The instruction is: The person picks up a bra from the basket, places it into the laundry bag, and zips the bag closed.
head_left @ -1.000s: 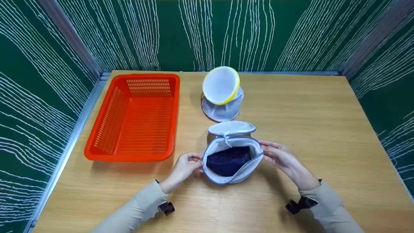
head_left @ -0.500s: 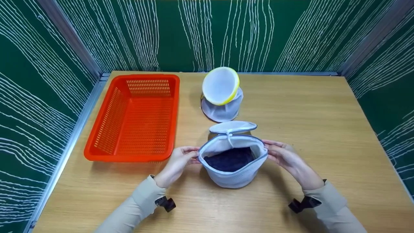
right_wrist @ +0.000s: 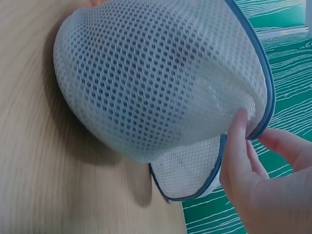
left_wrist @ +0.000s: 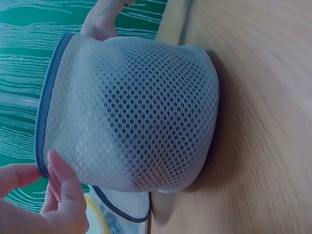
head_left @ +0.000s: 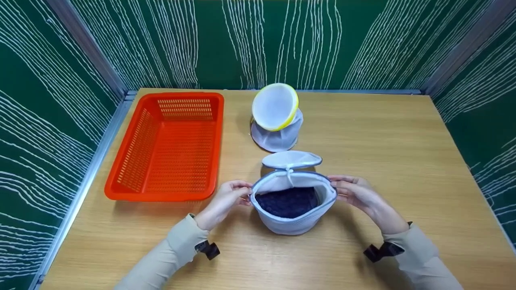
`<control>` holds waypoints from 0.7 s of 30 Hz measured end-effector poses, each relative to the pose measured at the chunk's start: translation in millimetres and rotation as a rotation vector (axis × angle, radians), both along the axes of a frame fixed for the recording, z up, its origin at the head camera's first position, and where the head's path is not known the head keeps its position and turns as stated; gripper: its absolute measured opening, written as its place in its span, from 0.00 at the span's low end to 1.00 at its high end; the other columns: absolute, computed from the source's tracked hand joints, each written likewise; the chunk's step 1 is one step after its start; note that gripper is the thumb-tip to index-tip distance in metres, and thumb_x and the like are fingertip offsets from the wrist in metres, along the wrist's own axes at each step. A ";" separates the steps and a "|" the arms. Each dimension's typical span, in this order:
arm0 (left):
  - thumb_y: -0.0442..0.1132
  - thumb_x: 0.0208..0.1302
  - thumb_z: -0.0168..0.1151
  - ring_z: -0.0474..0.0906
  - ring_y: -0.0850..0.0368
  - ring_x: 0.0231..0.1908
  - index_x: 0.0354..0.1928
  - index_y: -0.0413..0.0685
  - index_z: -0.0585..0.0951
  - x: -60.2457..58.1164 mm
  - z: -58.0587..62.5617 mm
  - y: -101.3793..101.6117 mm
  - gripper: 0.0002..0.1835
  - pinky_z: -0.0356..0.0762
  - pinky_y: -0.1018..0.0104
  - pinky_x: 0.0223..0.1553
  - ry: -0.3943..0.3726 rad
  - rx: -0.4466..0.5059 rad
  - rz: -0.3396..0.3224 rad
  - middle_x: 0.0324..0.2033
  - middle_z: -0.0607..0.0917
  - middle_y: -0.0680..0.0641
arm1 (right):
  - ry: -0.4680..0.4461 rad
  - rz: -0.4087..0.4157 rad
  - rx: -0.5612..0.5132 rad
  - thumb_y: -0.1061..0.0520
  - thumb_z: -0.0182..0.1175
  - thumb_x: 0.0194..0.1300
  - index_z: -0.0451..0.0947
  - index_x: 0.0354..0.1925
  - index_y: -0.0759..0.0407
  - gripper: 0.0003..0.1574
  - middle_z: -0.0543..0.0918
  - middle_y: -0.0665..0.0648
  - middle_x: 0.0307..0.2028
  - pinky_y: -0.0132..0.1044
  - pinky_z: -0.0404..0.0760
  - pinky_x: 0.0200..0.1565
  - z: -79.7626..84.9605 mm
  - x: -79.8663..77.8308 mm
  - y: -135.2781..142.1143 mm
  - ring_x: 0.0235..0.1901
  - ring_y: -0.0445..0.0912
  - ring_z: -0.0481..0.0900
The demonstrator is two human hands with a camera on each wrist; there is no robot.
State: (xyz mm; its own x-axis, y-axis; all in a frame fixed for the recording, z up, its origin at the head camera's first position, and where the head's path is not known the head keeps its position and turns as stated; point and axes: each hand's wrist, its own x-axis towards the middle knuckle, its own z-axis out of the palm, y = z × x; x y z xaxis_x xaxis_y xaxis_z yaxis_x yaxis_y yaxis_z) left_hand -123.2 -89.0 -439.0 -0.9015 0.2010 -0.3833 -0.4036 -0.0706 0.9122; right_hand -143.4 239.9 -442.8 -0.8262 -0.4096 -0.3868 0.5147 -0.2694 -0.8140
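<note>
A white mesh laundry bag (head_left: 290,225) with blue-grey zipper edging stands upright on the table, its round lid (head_left: 292,158) flipped back on the far side. Dark navy cloth (head_left: 288,202) lies inside and shows through the mesh in both wrist views. My left hand (head_left: 227,201) pinches the bag's rim at the left side, thumb outside. At the opposite side, my right hand (head_left: 360,197) pinches the rim between thumb and fingers. The mouth is stretched wide between them, and a white zipper pull (head_left: 289,177) hangs at the back.
An orange perforated plastic basket (head_left: 219,153) stands on the left of the wooden table (head_left: 383,153). Behind the bag, a white cup-shaped piece with a yellow rim (head_left: 275,107) leans on a pale grey fabric piece (head_left: 278,139). Green walls with white lines surround the table.
Both hands have spread the bag's mouth wider. The right hand has shifted slightly right, and the bag has turned more upright with its front side now showing.
</note>
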 end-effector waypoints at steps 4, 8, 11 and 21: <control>0.29 0.58 0.50 0.72 0.59 0.22 0.43 0.27 0.73 -5.9 3.4 -0.3 0.13 0.77 0.68 0.30 -0.016 -0.054 -0.027 0.29 0.77 0.45 | 0.004 0.012 0.030 0.68 0.46 0.63 0.81 0.32 0.55 0.17 0.83 0.52 0.32 0.33 0.78 0.38 0.5 -3.1 2.1 0.31 0.41 0.80; 0.31 0.59 0.49 0.73 0.58 0.24 0.42 0.27 0.73 -13.5 10.8 -3.1 0.13 0.76 0.69 0.29 0.049 -0.114 -0.049 0.31 0.77 0.42 | -0.004 0.019 0.086 0.66 0.47 0.63 0.80 0.32 0.54 0.16 0.82 0.52 0.32 0.34 0.78 0.38 2.6 -9.2 4.6 0.29 0.41 0.79; 0.30 0.60 0.48 0.72 0.58 0.25 0.43 0.28 0.73 -18.2 33.4 -0.1 0.12 0.76 0.69 0.31 0.061 -0.181 -0.041 0.33 0.76 0.40 | -0.010 0.034 0.122 0.64 0.48 0.63 0.80 0.32 0.53 0.14 0.82 0.53 0.31 0.33 0.78 0.39 4.0 -17.0 7.4 0.30 0.41 0.79; 0.42 0.56 0.58 0.77 0.53 0.29 0.44 0.39 0.75 -127.0 -74.9 1.9 0.17 0.78 0.66 0.31 0.071 -0.196 0.006 0.36 0.79 0.44 | -0.015 0.075 0.259 0.59 0.47 0.65 0.78 0.33 0.57 0.11 0.82 0.55 0.30 0.34 0.78 0.39 5.3 -50.3 8.2 0.31 0.44 0.80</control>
State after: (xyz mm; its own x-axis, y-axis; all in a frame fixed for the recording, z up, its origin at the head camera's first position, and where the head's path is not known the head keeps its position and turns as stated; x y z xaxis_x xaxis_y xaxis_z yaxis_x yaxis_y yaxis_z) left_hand -250.2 -87.1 -513.9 -0.9286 0.1229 -0.3501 -0.3380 0.1089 0.9348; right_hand -193.7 248.1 -437.5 -0.7904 -0.3554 -0.4990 0.5381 -0.0134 -0.8428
